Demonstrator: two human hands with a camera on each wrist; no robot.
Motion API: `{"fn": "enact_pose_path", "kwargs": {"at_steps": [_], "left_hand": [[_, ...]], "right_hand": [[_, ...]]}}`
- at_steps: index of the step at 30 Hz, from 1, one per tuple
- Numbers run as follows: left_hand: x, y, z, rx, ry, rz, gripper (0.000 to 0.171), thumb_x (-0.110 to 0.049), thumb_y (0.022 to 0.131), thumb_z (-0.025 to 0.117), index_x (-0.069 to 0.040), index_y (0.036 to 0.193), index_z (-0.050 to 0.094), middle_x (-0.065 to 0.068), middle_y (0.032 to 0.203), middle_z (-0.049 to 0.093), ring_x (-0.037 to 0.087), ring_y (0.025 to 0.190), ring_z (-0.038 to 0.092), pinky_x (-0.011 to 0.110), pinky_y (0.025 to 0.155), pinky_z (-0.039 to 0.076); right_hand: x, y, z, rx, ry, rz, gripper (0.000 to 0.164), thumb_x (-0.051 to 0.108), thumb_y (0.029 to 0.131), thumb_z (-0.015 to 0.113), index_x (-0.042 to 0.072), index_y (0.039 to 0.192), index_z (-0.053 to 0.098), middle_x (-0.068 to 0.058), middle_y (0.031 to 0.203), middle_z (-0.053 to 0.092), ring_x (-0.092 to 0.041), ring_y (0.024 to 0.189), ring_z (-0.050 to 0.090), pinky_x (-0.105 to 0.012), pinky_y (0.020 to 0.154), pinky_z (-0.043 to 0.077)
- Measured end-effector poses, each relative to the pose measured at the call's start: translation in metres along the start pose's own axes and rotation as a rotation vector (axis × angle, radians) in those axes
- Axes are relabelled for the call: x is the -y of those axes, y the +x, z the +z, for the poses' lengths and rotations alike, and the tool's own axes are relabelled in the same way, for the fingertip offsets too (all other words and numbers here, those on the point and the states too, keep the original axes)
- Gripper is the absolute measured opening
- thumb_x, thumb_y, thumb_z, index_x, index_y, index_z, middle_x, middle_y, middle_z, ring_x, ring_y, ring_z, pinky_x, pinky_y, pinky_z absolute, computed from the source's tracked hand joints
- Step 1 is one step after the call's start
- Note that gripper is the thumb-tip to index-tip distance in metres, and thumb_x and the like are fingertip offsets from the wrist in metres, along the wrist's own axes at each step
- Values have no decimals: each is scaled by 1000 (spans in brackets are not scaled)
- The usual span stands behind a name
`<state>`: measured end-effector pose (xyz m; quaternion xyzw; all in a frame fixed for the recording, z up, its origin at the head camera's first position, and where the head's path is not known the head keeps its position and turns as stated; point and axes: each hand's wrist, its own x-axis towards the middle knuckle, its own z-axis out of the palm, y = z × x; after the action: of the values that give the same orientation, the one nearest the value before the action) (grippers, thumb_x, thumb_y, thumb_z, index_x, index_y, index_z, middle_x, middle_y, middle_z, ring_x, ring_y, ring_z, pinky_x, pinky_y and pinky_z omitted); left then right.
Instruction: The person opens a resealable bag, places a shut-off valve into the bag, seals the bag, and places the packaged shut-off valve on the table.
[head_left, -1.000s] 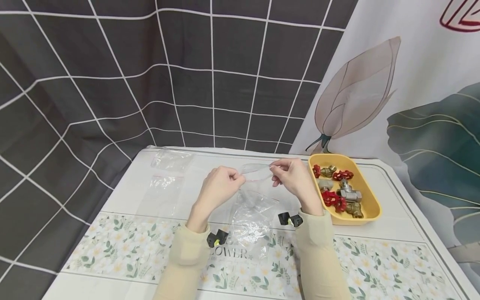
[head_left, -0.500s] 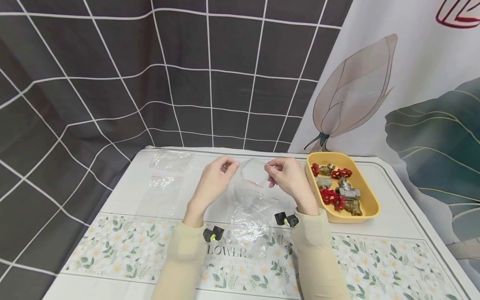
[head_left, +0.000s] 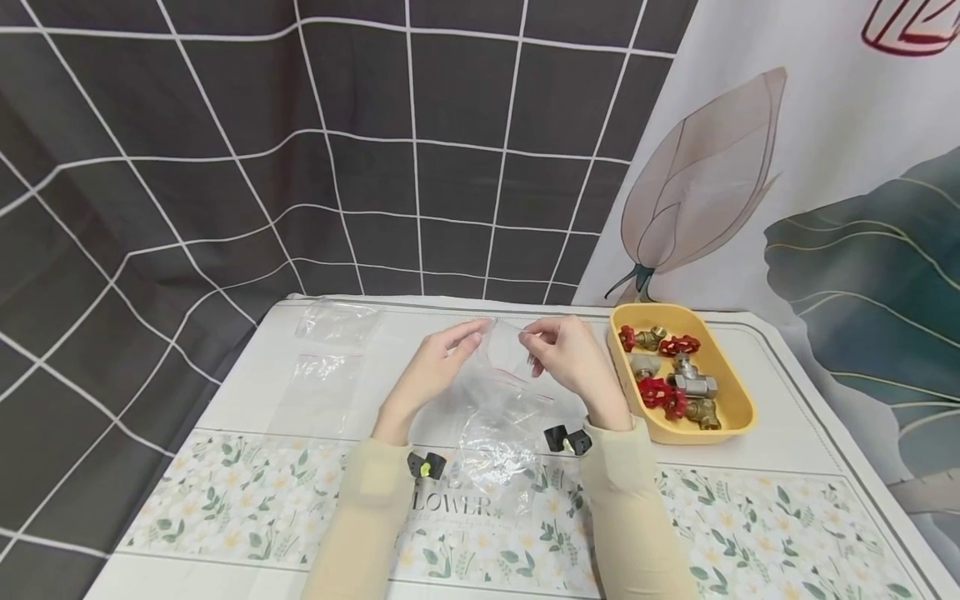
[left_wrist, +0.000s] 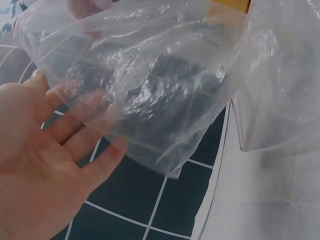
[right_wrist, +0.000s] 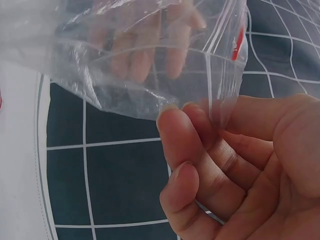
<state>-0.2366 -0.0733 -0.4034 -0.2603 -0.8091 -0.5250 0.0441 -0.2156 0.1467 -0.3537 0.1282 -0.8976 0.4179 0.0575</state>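
A clear zip-lock bag (head_left: 487, 375) with a red line along its mouth hangs between my hands, over the table. My right hand (head_left: 576, 360) pinches the mouth's right edge between thumb and forefinger; the right wrist view shows this pinch on the zip strip of the bag (right_wrist: 145, 60). On the other side, my left hand (head_left: 431, 367) has its fingers stretched out against the plastic. In the left wrist view the fingers of the left hand (left_wrist: 60, 155) show partly through the film, thumb at the bag's edge.
More clear bags (head_left: 498, 454) lie crumpled below my hands, and flat bags (head_left: 318, 392) lie on the left. A yellow tub (head_left: 738, 400) with several valves (head_left: 693, 383), some red-handled, stands right on the floral-patterned table cover (head_left: 247, 500). A dark gridded curtain (head_left: 360, 183) hangs behind.
The left hand has released its pinch on the bag's mouth, drawn back, then come in again with straighter fingers. The right hand keeps its pinch and the mouth has spread wider.
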Motion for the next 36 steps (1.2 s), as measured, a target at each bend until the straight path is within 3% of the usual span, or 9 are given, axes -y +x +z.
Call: {"fn": "enact_pose_path", "kwargs": {"at_steps": [9,16,19,22,27,36], "left_hand": [[0,-1,4,33,-108,-25,33,-27,102,54,-8,126,64,6,117,69,16,108,65,36,103,45],[0,2,5,-3,-108,-24,25,-20,101,55,-5,115,69,7,104,72,20,105,66,36,101,46],[-4,3,4,-16,-103,-29,23,-15,101,55,-1,114,68,10,105,72,23,106,65,37,101,46],[-18,-1,0,-16,-100,-28,22,-11,101,54,2,113,68,13,105,71,24,107,65,36,101,46],[-30,-3,-6,-9,-98,-1,21,-8,101,54,5,110,67,16,107,70,26,109,64,37,102,46],[3,3,-2,-10,-140,-22,23,-19,101,56,-3,112,69,7,108,71,19,106,65,33,101,46]], "right_hand": [[0,0,0,-2,-26,-20,12,14,94,65,7,93,74,1,56,62,-16,49,61,-31,49,42],[1,1,1,7,-12,-35,13,15,95,63,7,93,74,-4,62,64,-15,49,60,-32,48,42],[0,1,-1,19,-5,-52,15,18,96,63,7,95,73,-7,66,65,-16,53,60,-33,52,45],[-5,1,-6,24,5,-53,21,24,98,61,6,100,72,-8,73,67,-21,62,64,-34,60,49],[-20,2,-22,-1,17,-1,32,31,101,56,3,107,70,-11,82,69,-28,74,67,-38,70,51],[-48,-2,-62,74,-51,220,47,44,102,48,4,124,61,-18,106,67,-33,97,63,-45,86,49]]}}
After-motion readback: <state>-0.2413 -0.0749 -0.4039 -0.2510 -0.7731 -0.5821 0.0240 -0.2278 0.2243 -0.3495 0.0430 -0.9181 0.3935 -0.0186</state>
